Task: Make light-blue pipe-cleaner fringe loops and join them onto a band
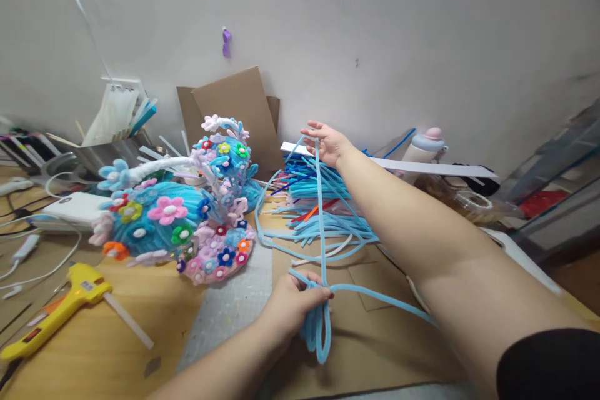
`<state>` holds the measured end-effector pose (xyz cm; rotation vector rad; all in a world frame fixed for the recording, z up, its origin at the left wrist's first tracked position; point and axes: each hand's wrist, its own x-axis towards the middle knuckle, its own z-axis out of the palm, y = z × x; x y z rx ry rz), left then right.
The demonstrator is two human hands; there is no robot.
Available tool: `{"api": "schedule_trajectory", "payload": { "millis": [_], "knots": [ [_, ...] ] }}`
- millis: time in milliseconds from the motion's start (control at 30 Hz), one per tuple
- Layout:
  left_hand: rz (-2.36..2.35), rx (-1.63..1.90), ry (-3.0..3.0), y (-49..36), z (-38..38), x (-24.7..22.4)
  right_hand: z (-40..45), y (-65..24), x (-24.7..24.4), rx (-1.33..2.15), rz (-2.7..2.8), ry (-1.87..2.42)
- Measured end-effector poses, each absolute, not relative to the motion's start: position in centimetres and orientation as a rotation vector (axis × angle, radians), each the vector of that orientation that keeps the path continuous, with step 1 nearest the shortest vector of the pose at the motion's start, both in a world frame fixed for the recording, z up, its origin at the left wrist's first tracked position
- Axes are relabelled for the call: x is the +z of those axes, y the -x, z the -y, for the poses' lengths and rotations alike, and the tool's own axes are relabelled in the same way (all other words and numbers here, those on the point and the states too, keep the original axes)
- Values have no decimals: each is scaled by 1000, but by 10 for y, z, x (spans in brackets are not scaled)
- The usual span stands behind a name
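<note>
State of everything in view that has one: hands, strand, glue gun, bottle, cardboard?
Left hand: closed on the strand's gathered loops.
Right hand: raised, fingers extended, strand across them.
Light-blue strand: looped at the left hand, straight up to the right.
Glue gun: lying down, glue stick protruding; power unclear.
Bottle: capped.
Cardboard: leaning on the wall.

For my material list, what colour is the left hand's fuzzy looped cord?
The fuzzy looped cord is light blue, clearest in the head view.
</note>
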<state>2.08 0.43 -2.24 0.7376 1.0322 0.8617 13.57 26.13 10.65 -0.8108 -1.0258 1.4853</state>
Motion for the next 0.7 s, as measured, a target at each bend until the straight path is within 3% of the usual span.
{"api": "schedule_trajectory", "payload": {
  "millis": [333,533,700],
  "knots": [
    [-875,734,-776,-21,5,-16,-256,-129,103,1018,712,1046],
    [-894,715,-797,-20,5,-18,-235,-152,110,971,584,1030],
    [-948,602,-1058,-20,5,-20,-193,-194,151,1076,707,813]
  ]
}}
